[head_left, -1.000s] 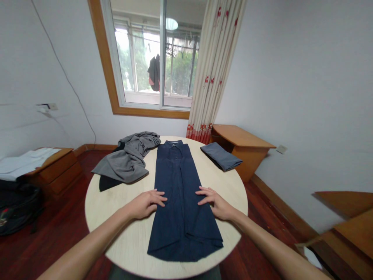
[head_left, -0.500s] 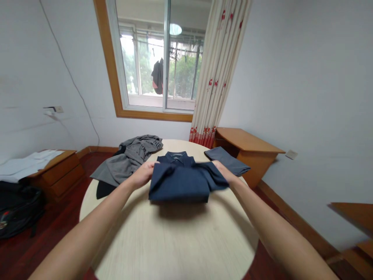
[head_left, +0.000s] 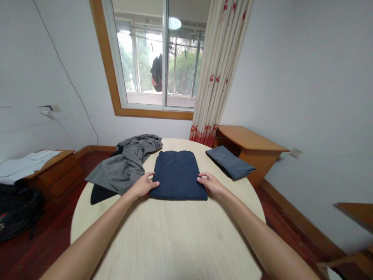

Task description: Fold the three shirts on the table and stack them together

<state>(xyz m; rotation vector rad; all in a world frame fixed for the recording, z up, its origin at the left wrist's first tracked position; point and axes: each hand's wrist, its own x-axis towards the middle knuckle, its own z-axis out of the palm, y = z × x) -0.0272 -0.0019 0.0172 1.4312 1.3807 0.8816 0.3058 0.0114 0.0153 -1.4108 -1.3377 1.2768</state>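
Note:
A navy polo shirt [head_left: 178,171], folded into a flat rectangle, lies in the middle of the round table [head_left: 175,241]. My left hand [head_left: 145,184] pinches its left edge, thumb on top and fingers at the side. On the opposite edge, my right hand [head_left: 212,184] grips the cloth, with its fingertips partly hidden. The collar seen earlier is now covered by the folded cloth.
A crumpled grey garment with dark lettering [head_left: 128,163] lies at the table's left over a black cloth [head_left: 100,193]. A folded grey-blue garment [head_left: 230,162] rests near the right rim. Beyond stands a wooden desk [head_left: 247,138].
The lifted lower part of the shirt has come down over the collar and lies flat. Both hands have lowered to the shirt's side edges.

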